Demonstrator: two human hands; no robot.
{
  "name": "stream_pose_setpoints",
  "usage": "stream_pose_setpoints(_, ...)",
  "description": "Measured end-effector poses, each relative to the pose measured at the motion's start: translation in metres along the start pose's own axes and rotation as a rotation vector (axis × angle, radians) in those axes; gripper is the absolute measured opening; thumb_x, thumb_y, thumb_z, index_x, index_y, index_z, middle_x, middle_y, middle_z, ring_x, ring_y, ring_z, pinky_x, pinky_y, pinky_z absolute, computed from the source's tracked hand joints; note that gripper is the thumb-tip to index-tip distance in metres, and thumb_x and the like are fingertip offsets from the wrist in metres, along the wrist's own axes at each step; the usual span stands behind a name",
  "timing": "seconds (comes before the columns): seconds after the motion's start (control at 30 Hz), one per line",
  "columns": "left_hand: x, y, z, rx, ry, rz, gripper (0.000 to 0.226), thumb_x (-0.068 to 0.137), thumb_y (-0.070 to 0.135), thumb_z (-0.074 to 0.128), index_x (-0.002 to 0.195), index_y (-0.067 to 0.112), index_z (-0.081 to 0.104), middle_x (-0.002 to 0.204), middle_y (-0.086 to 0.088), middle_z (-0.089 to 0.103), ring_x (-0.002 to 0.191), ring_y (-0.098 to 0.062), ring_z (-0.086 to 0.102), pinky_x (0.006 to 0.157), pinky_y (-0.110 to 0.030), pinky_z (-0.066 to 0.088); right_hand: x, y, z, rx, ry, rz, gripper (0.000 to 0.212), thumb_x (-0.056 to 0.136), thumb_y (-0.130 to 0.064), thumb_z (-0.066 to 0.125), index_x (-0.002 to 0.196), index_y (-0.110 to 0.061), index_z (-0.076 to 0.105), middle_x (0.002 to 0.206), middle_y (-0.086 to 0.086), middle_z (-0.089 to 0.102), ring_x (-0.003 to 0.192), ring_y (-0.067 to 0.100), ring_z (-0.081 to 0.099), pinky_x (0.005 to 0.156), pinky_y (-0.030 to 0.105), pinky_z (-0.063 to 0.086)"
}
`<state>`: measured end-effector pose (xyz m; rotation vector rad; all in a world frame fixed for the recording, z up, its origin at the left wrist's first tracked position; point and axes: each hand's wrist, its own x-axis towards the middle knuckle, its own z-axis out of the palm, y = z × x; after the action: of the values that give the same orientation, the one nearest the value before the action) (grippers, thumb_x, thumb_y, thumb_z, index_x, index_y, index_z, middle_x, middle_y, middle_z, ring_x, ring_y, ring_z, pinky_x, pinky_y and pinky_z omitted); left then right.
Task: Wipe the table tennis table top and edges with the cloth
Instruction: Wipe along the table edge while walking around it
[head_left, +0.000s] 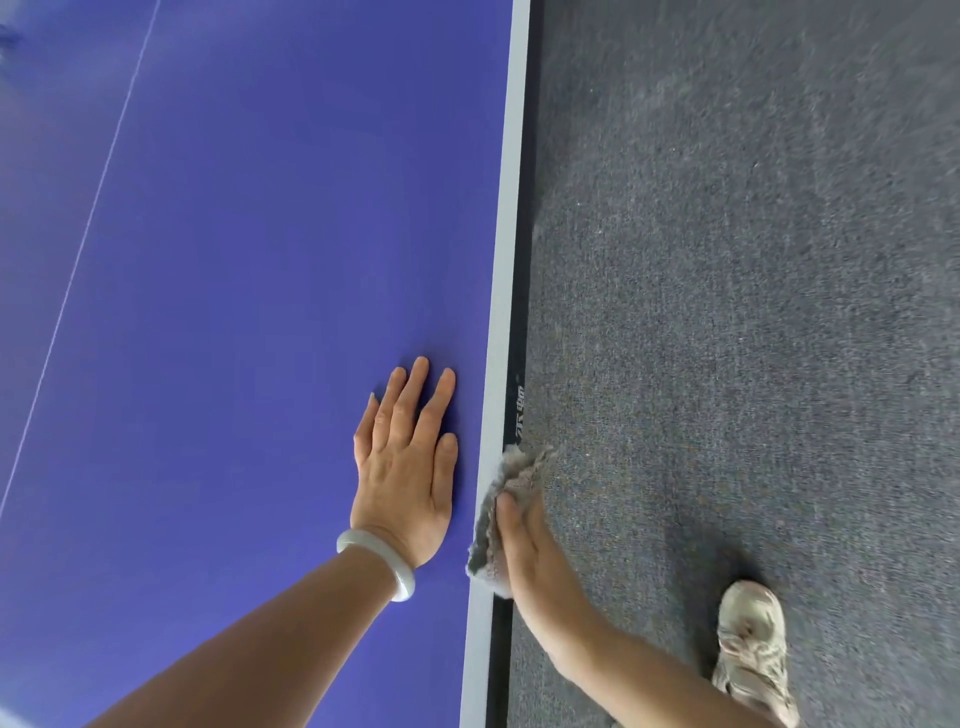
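While the left hand (402, 483) lies spread flat on the blue bench (260, 260), the right hand (530, 551), fingers together, presses the grey cloth (514, 475) against its right edge.

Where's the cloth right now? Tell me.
Head view, lower right of centre: the grey cloth is pressed against the table's side edge by the right hand, beside the flat left hand.
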<state>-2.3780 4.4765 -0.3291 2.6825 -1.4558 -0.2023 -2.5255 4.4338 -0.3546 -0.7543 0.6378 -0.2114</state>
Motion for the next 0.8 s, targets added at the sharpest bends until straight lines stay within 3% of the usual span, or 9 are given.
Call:
stream_pose_setpoints(0.1, 0.000, 0.000, -0.001, -0.012, -0.003, 0.004, 0.053, 0.102, 0.027, 0.020, 0.155, 0.022, 0.026, 0.163, 0.001, 0.016, 0.152, -0.014, 0.006, 0.122, -0.045, 0.010, 0.047, -0.027, 0.000, -0.002, 0.092, -0.063, 0.019, 0.104, -0.030, 0.035, 0.122, -0.035, 0.038, 0.130, -0.009, 0.052, 0.104, -0.023, 0.053, 0.075, 0.007, 0.045)
stream_pose_setpoints(0.2, -0.001, -0.001, -0.001, -0.019, -0.003, 0.001, 0.052, 0.103, 0.025, 0.022, 0.155, 0.023, 0.024, 0.164, 0.003, 0.013, 0.152, -0.012, 0.002, 0.123, -0.041, 0.006, 0.080, -0.040, -0.003, -0.110, 0.202, -0.213, 0.034, 0.107, -0.029, 0.033, 0.140, -0.023, 0.038, 0.128, -0.008, 0.054, 0.120, -0.004, 0.052, 0.104, 0.016, 0.039)
stream_pose_setpoints(0.23, -0.001, -0.001, -0.001, -0.023, -0.005, 0.002, 0.052, 0.104, 0.025, 0.022, 0.156, 0.023, 0.024, 0.164, 0.003, 0.013, 0.152, -0.012, 0.001, 0.123, -0.040, 0.005, 0.078, -0.036, -0.001, -0.133, 0.228, -0.220, 0.041, 0.107, -0.032, 0.033, 0.144, -0.017, 0.037, 0.138, 0.004, 0.052, 0.127, 0.008, 0.049, 0.112, 0.025, 0.035)
stream_pose_setpoints(0.33, -0.001, -0.002, 0.000, -0.031, -0.002, 0.008, 0.050, 0.106, 0.020, 0.024, 0.156, 0.024, 0.021, 0.164, 0.004, 0.010, 0.152, -0.012, 0.000, 0.123, -0.039, 0.002, 0.038, -0.002, 0.012, -0.188, 0.265, -0.140, 0.052, 0.099, -0.041, 0.037, 0.134, -0.003, 0.043, 0.122, 0.023, 0.054, 0.114, 0.033, 0.054, 0.106, 0.048, 0.040)
stream_pose_setpoints(0.4, -0.001, -0.003, 0.001, -0.044, 0.014, 0.011, 0.050, 0.106, 0.018, 0.026, 0.156, 0.022, 0.021, 0.164, 0.003, 0.011, 0.152, -0.013, 0.002, 0.123, -0.039, 0.002, -0.011, 0.034, 0.016, -0.174, 0.200, -0.088, 0.043, 0.098, -0.040, 0.041, 0.127, -0.008, 0.043, 0.108, 0.015, 0.056, 0.097, 0.021, 0.058, 0.093, 0.037, 0.048)
stream_pose_setpoints(0.47, -0.002, -0.004, 0.002, -0.062, 0.035, 0.011, 0.050, 0.106, 0.017, 0.027, 0.156, 0.019, 0.022, 0.164, 0.001, 0.013, 0.152, -0.015, 0.004, 0.123, -0.039, 0.003, -0.051, 0.065, 0.019, -0.159, 0.113, -0.067, 0.036, 0.103, -0.028, 0.043, 0.137, -0.018, 0.034, 0.112, -0.001, 0.059, 0.088, -0.004, 0.060, 0.077, 0.011, 0.049)
stream_pose_setpoints(0.53, -0.002, -0.003, 0.003, -0.069, 0.041, 0.002, 0.050, 0.107, 0.017, 0.026, 0.156, 0.015, 0.020, 0.164, -0.001, 0.013, 0.152, -0.016, 0.005, 0.123, -0.037, 0.001, -0.068, 0.081, 0.019, -0.188, 0.094, -0.044, 0.057, 0.103, -0.020, 0.044, 0.153, -0.023, 0.016, 0.126, -0.006, 0.052, 0.088, -0.017, 0.057, 0.070, 0.003, 0.047)
stream_pose_setpoints(0.73, -0.007, 0.006, 0.002, 0.000, -0.033, -0.072, 0.052, 0.107, 0.019, 0.024, 0.156, 0.010, 0.012, 0.165, -0.004, 0.004, 0.152, -0.019, 0.000, 0.122, -0.035, -0.003, -0.060, 0.081, 0.019, -0.271, 0.100, -0.060, 0.064, 0.103, -0.024, 0.044, 0.157, -0.023, 0.008, 0.135, 0.018, 0.040, 0.087, 0.003, 0.057, 0.063, 0.015, 0.052)
stream_pose_setpoints(0.8, -0.029, 0.011, -0.002, 0.006, -0.068, -0.023, 0.053, 0.106, 0.019, 0.026, 0.156, 0.009, 0.012, 0.165, -0.005, 0.004, 0.152, -0.021, 0.001, 0.123, -0.036, -0.001, -0.060, 0.082, 0.020, -0.336, 0.113, -0.084, 0.066, 0.104, -0.026, 0.043, 0.158, -0.019, 0.005, 0.143, 0.016, 0.037, 0.107, 0.012, 0.056, 0.074, 0.015, 0.053)
